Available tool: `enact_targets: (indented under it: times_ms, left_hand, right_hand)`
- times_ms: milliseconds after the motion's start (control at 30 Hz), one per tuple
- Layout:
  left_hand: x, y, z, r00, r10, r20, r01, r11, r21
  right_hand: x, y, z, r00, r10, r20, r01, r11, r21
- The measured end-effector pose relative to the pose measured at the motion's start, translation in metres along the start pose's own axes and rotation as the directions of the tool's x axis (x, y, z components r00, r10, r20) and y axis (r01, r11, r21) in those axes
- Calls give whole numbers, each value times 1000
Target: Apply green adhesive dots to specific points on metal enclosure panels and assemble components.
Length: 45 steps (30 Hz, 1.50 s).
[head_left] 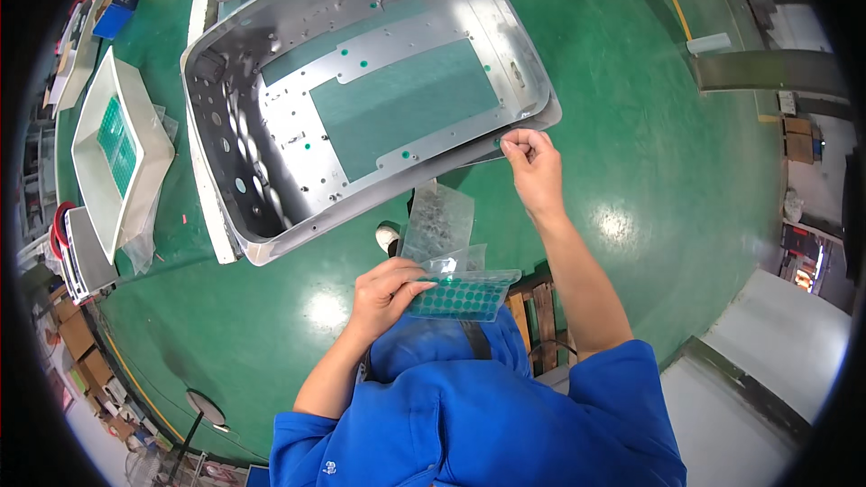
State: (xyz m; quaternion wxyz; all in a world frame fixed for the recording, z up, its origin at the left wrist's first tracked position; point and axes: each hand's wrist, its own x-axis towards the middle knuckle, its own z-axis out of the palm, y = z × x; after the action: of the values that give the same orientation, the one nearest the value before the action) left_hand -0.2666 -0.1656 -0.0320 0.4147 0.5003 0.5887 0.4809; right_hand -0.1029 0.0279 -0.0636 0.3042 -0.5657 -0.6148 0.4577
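Note:
A large open metal housing [361,203] with cut-outs and holes in its floor stands in front of me, tilted in view. Small green dots [363,64] sit on several spots of its floor. My left hand [383,296] is closed on a sheet of round green stickers [465,296], held below the housing's near edge. Clear plastic film [439,221] hangs just beyond that sheet. At the housing's near right corner, my right hand [534,167] is pinched by the rim. Whatever is between its fingertips is too small to name.
To the left, a white tray [149,149] holds more green sticker sheets [116,146]. A blue box [115,9] lies farther back. A wooden pallet [546,316] is beside me, and a grey beam [767,70] juts in from the right. The floor [649,162] is green.

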Motion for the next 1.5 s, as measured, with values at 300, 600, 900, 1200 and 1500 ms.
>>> enact_targets:
  times_ms: [300, 600, 900, 1200, 1500]
  left_hand:
    - [2, -1, 1, 1000, -11, 5, 10, 1000, 16]
    - [6, 0, 4, 1000, -1, -2, 1, 1000, -1]
    - [10, 0, 5, 1000, 10, -1, -10, 1000, 8]
    - [7, 2, 5, 1000, 14, -23, -14, 1000, -12]
    - [-19, 16, -23, 979, 186, -83, -182, 982, 47]
  right_hand:
    - [3, 2, 3, 999, -28, -39, 24, 995, -95]
    - [1, -4, 5, 994, -73, -79, 57, 979, -194]
    - [-1, -9, 8, 991, -78, -108, 47, 963, -265]
    - [3, 3, 9, 991, 61, -115, -64, 998, -25]
    - [-3, -21, 15, 953, 207, -223, -163, 966, 201]
